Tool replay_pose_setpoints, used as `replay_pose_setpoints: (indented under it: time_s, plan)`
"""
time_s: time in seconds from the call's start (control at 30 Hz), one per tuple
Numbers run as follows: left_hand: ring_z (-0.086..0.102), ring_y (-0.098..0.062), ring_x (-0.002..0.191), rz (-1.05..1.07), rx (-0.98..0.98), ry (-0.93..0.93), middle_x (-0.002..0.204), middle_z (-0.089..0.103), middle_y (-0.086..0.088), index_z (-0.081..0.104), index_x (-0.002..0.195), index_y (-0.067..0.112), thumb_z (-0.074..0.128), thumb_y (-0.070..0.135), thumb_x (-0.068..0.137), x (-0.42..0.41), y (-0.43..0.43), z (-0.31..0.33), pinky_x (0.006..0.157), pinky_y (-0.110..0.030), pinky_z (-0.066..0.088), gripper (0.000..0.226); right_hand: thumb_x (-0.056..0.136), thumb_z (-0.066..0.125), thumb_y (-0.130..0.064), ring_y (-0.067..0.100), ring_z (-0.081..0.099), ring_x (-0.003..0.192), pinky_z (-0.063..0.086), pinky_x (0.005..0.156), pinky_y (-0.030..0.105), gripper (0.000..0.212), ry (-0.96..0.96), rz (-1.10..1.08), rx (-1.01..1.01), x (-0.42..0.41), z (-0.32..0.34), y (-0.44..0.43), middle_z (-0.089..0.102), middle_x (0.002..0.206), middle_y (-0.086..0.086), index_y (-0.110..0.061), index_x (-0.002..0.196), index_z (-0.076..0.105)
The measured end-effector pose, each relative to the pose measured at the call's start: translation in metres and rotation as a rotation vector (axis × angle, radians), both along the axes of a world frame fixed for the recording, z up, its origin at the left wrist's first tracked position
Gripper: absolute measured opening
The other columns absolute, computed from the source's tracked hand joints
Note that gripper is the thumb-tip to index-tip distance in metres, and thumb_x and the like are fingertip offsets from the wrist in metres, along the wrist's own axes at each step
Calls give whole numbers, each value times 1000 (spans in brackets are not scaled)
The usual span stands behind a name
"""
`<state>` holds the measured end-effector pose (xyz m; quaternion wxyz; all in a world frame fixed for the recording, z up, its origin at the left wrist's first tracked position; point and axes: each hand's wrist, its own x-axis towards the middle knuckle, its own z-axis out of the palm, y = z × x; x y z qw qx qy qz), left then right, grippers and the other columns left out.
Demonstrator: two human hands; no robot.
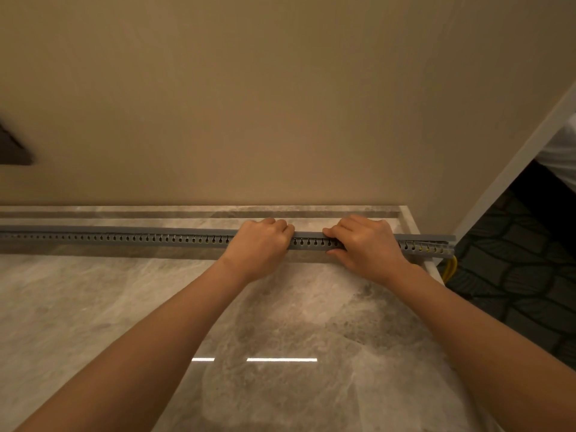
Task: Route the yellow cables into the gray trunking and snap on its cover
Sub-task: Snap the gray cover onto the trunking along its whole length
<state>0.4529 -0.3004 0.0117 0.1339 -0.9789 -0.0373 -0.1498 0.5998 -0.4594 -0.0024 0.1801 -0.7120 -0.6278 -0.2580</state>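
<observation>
Your gray trunking (156, 240) lies left to right across the marble counter (93, 307), close to the beige wall (280, 104). Both hands sit on it side by side: your left hand (258, 244) and right hand (367, 244) are curled down over the cover (308, 234), pressing. Toward the right end the cover looks unseated, nearer your right hand; yellow cables (450, 269) hang off there past the counter edge.

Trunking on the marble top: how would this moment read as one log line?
step: pressing cover | left hand: on gray trunking | right hand: on trunking | yellow cables: hanging from right end
</observation>
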Motion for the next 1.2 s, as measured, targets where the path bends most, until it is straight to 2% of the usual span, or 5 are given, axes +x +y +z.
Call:
replay_pose_setpoints:
  time_s: [0.4, 0.57, 0.7, 0.8, 1.2]
  plan:
    - [55, -17, 42, 0, -78, -122, 50, 57, 0, 62, 62, 11, 89, 13, 43, 32, -41, -9, 37, -20, 34, 33, 60, 84, -25, 22, 61, 61, 46, 41, 29, 29, 38, -3, -5, 2, -5, -1, 66, 68, 1, -12, 84, 72]
    - [55, -18, 40, -1, -102, -96, 48, 57, -1, 62, 59, 11, 90, 12, 40, 32, -40, -5, 35, -19, 35, 33, 76, 57, -34, 21, 62, 65, 46, 44, 27, 29, 65, 2, 12, -1, -5, -3, 66, 72, 1, -13, 87, 72]
    - [55, -18, 39, -4, -99, -83, 47, 57, -1, 62, 59, 11, 90, 12, 39, 31, -41, -2, 35, -19, 34, 34, 63, 79, -17, 23, 63, 70, 48, 48, 28, 29, 102, -13, 12, -2, -8, -5, 68, 77, 3, -10, 90, 72]
    - [54, -18, 38, -2, -79, -53, 47, 56, -1, 62, 59, 11, 90, 12, 38, 31, -42, 0, 34, -20, 33, 35, 58, 81, -9, 24, 64, 72, 51, 50, 29, 35, 122, -28, 3, 1, -7, -13, 69, 80, 3, -10, 92, 71]
    - [55, -19, 40, 11, -47, -30, 49, 58, -1, 62, 61, 10, 89, 10, 43, 30, -43, 0, 34, -22, 34, 32, 52, 90, -22, 25, 65, 64, 50, 48, 30, 38, 73, -75, -50, 23, 0, -37, 69, 72, 4, -10, 83, 73]
